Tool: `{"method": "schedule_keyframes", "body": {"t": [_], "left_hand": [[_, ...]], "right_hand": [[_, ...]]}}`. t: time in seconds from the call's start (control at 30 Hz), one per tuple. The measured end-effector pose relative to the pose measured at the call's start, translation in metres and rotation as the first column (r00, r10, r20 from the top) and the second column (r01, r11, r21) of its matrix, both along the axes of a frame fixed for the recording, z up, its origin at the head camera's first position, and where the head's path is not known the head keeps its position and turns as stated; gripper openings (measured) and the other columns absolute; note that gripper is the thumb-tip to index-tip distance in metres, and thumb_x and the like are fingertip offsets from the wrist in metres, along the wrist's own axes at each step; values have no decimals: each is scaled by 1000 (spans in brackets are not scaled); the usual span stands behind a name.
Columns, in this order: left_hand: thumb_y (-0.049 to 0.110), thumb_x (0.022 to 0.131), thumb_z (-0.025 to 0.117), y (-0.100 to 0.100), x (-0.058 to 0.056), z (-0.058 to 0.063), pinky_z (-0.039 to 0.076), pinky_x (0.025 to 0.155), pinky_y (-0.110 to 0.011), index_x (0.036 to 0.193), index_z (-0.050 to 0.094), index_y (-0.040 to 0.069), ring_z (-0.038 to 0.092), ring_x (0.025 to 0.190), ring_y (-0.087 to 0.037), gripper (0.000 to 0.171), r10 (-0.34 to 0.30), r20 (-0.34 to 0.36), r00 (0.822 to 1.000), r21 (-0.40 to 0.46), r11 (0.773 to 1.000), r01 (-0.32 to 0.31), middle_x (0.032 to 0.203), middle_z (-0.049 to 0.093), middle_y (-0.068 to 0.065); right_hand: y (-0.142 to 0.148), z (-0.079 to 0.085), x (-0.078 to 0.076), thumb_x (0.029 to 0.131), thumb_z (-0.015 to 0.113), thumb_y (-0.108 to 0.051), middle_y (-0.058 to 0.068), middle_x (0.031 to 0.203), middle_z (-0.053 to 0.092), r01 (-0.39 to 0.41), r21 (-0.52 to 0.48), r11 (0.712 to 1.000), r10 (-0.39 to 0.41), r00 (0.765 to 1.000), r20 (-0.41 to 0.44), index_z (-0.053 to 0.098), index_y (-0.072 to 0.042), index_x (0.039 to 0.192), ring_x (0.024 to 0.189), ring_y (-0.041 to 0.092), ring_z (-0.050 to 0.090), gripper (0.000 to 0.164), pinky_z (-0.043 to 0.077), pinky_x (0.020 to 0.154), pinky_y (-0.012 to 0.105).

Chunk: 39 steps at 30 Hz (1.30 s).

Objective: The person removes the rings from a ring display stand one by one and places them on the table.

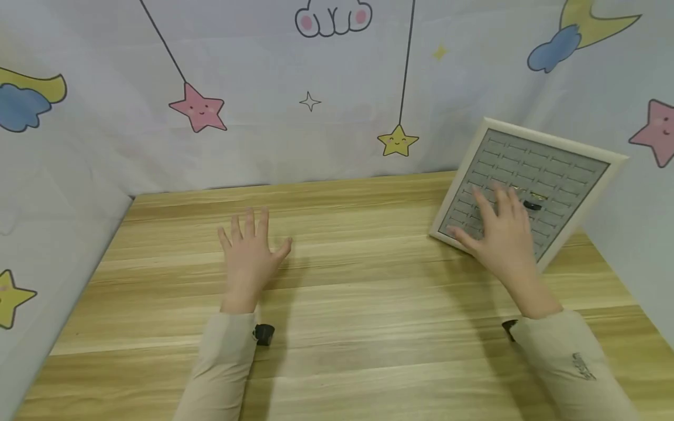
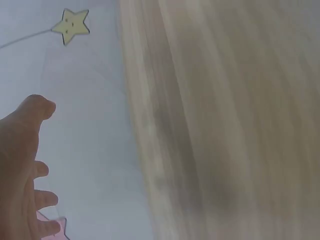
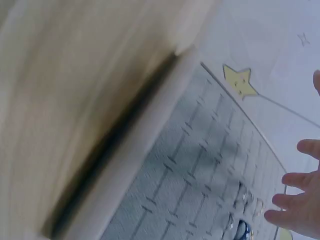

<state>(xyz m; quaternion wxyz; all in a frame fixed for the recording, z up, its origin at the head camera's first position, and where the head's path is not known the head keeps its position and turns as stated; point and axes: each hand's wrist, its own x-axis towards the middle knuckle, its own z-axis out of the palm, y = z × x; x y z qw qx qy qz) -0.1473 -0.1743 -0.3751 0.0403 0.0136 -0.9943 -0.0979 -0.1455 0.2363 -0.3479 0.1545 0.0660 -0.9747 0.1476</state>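
A cream-framed ring display board (image 1: 560,166) leans upright at the right, its grey padded face cut with rows of slots. My right hand (image 1: 505,242) is in front of it, fingers spread and holding nothing. Beside those fingers, a dark ring (image 1: 532,206) and a gold-coloured ring (image 1: 539,196) sit in the slots. The right wrist view shows a silvery ring (image 3: 242,196) above the dark one, with fingertips close by. Over the left part of the table, my left hand (image 1: 250,257) has its fingers fanned out and holds nothing.
The wood-grain table (image 1: 358,327) runs back to a pale cloth backdrop (image 1: 263,146) printed with stars and clouds. Cloth also borders both sides. Black wrist straps (image 1: 264,334) show at the beige sleeves.
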Motion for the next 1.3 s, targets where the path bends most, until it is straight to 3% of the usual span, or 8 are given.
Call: {"method": "schedule_keyframes", "body": {"t": [0.23,0.43,0.63,0.77,0.93,1.1,1.17,1.3], "left_hand": [[54,94,47,26,-3,9,16,115,-64,151,26,11,25,142,-43,74,-93,-60,994,-42,995,91,154,30,-19],[48,94,50,48,-4,14,31,112,-57,145,38,9,43,133,-39,65,-173,-133,976,-77,984,164,143,48,-17],[37,96,54,69,-3,10,41,107,-49,137,48,7,54,122,-33,52,-259,-239,936,-82,966,246,132,59,-14],[34,96,54,82,-2,8,44,104,-43,133,52,6,59,117,-31,46,-294,-254,922,-64,956,287,126,62,-13],[34,97,52,95,-2,7,42,107,-42,134,51,7,58,119,-30,45,-294,-159,942,2,954,298,129,61,-11],[35,97,52,102,-4,7,44,105,-43,134,52,8,58,119,-30,46,-311,-89,946,42,948,315,130,61,-12],[34,97,54,105,-5,7,46,102,-43,134,52,8,59,118,-31,46,-312,-79,947,79,945,318,130,61,-13],[33,96,55,108,-9,6,50,98,-44,135,52,9,59,118,-32,46,-295,-56,954,193,934,300,131,60,-14]], "right_hand": [[30,27,-4,92,61,-41,27,145,37,36,-281,959,-88,981,-175,41,0,140,135,49,31,67,22,113,61],[58,46,-11,89,68,-14,25,137,46,102,-437,894,-241,930,-276,51,3,132,132,36,38,49,25,116,44],[83,53,-17,96,55,-17,14,145,36,230,-514,826,-411,871,-271,41,-9,141,124,6,32,48,26,114,30],[95,53,-20,99,45,-28,1,155,13,339,-575,745,-491,862,-128,23,-24,149,130,2,22,54,23,115,23],[107,54,-21,100,37,-35,3,159,6,446,-621,644,-461,874,150,1,-33,152,146,13,17,63,22,120,30],[123,53,-22,100,35,-37,5,159,16,427,-641,638,-324,904,280,-4,-37,151,143,15,29,64,31,116,30],[128,51,-24,100,40,-32,0,146,36,371,-723,582,-275,927,254,7,-36,151,125,7,46,61,42,102,17],[136,47,-26,96,52,-18,-15,107,43,220,-909,354,-211,966,151,34,-32,142,85,-5,50,51,44,64,2]]}}
